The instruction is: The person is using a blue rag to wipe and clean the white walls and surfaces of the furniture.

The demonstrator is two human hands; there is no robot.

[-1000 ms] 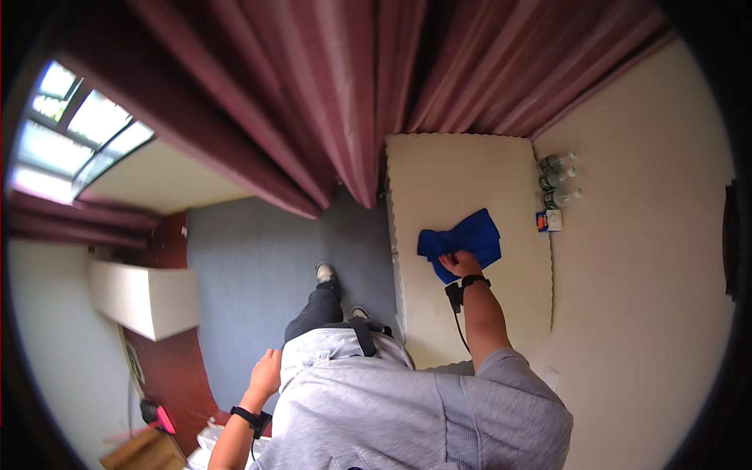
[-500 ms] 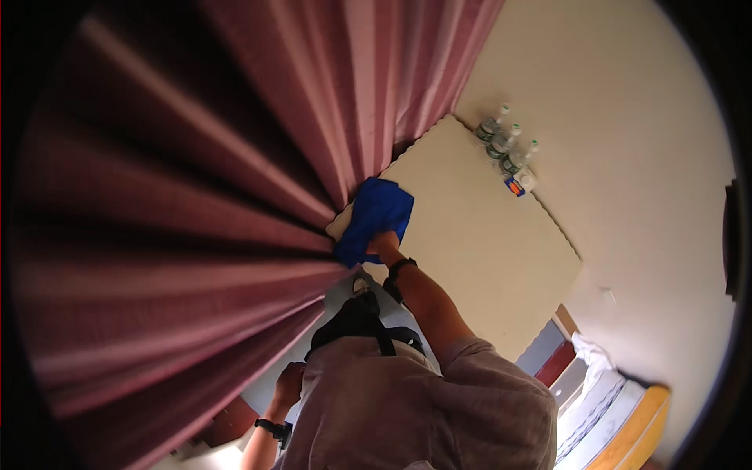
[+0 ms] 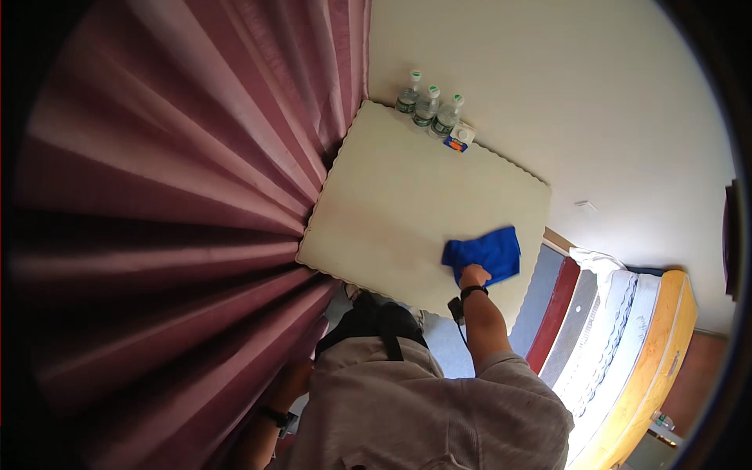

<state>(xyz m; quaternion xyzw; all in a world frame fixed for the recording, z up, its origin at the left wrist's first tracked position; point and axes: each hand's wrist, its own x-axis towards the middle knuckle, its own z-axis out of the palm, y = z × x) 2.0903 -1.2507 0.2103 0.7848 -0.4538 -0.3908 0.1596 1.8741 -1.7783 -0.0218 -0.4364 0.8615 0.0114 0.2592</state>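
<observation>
A blue cloth (image 3: 487, 252) lies on the right part of the cream tabletop (image 3: 376, 176), which has a scalloped edge. My right hand (image 3: 475, 275) is on the cloth's near side, its fingers closed on the fabric and partly hidden by it. On that wrist is a black band with a small dark box and a cable. My left hand (image 3: 296, 380) hangs low beside my body, close to the pink curtain (image 3: 235, 294). Its fingers are in shadow and cannot be made out.
Several pink curtain folds border the table's left side. Along the wall at the back edge stand three clear bottles (image 3: 424, 107), with a small blue and orange packet (image 3: 455, 145) and a white box (image 3: 464, 132) beside them. To the right is a bed with a yellow wooden board (image 3: 656, 376).
My right hand has carried the blue cloth across the tabletop from the left corner to the right side. The view has turned with it. My left hand stays low by my side.
</observation>
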